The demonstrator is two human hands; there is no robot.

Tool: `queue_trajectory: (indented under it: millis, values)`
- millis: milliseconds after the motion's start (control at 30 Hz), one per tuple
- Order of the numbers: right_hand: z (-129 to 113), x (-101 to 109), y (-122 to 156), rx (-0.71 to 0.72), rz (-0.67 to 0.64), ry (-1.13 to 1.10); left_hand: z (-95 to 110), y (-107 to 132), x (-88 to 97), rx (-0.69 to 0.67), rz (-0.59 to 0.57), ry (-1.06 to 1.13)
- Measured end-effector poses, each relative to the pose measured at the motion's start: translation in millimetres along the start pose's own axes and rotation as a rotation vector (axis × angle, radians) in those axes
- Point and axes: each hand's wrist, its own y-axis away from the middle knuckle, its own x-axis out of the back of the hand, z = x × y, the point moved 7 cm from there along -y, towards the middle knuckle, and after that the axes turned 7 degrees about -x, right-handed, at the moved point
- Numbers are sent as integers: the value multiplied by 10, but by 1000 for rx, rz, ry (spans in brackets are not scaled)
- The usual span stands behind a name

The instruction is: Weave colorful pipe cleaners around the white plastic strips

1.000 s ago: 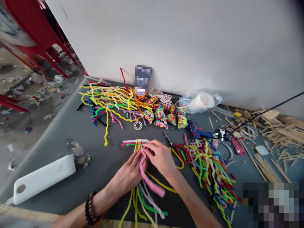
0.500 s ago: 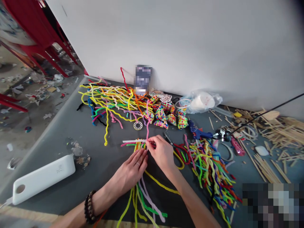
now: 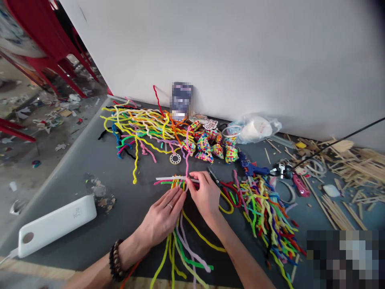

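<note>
In the head view, my left hand (image 3: pixel 167 206) lies flat, fingers stretched and close together, over woven pipe cleaners (image 3: pixel 177 184) on the dark table. Long yellow, green and lilac pipe cleaners (image 3: pixel 186 251) fan out from under it toward me. My right hand (image 3: pixel 205 193) is closed in a pinch around a pink pipe cleaner (image 3: pixel 187 162), which stands away from me at the upper edge of the weave. A white strip (image 3: pixel 165 179) runs crosswise along that edge, partly hidden by my right hand. The fingertips of both hands nearly meet.
Loose pipe cleaners (image 3: pixel 144 120) lie at the back and in a heap (image 3: pixel 267 216) on the right. Beyond are colourful bundles (image 3: pixel 204 146), a blue glue gun (image 3: pixel 251 166) and wooden sticks (image 3: pixel 351 168). A white power bank (image 3: pixel 58 224) lies on the left.
My left hand has shifted slightly down and left across the weave. My right hand keeps its pinch at nearly the same spot.
</note>
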Motion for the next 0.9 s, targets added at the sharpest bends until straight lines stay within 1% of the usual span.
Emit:
queue_trajectory:
  millis: [67, 133, 200, 267, 300, 333, 400, 467, 533, 600, 700, 767, 900]
  values:
    - [-98, 67, 104, 87, -15, -92, -96, 32, 37, 94, 81, 96]
    - [-170, 93, 242, 138, -93, -111, -166, 59, 50, 157, 139, 190]
    - [-175, 101, 379, 103, -174, -67, -202, 75, 47, 188, 160, 244]
    - [-152, 122, 496, 40, -230, -49, -210, 84, 44, 200, 167, 271]
    - [-158, 137, 543, 36, -248, -45, -214, 88, 44, 211, 173, 288]
    - [-185, 155, 583, 63, -256, -36, -218, 91, 46, 224, 180, 308]
    - [-278, 190, 641, 180, -248, 3, -227, 91, 52, 251, 199, 347]
    - [-355, 200, 673, 283, -246, 17, -231, 79, 61, 262, 215, 369]
    - [-379, 180, 671, 315, -270, -3, -239, 62, 75, 265, 228, 363]
    - [-383, 152, 651, 334, -273, 21, -258, 52, 88, 271, 236, 345]
    - [-438, 114, 635, 442, -249, 115, -286, 54, 100, 268, 239, 340]
    - [-477, 85, 629, 502, -265, 119, -295, 64, 98, 264, 231, 352]
    - [-440, 98, 553, 438, -230, 114, -295, 80, 92, 274, 222, 344]
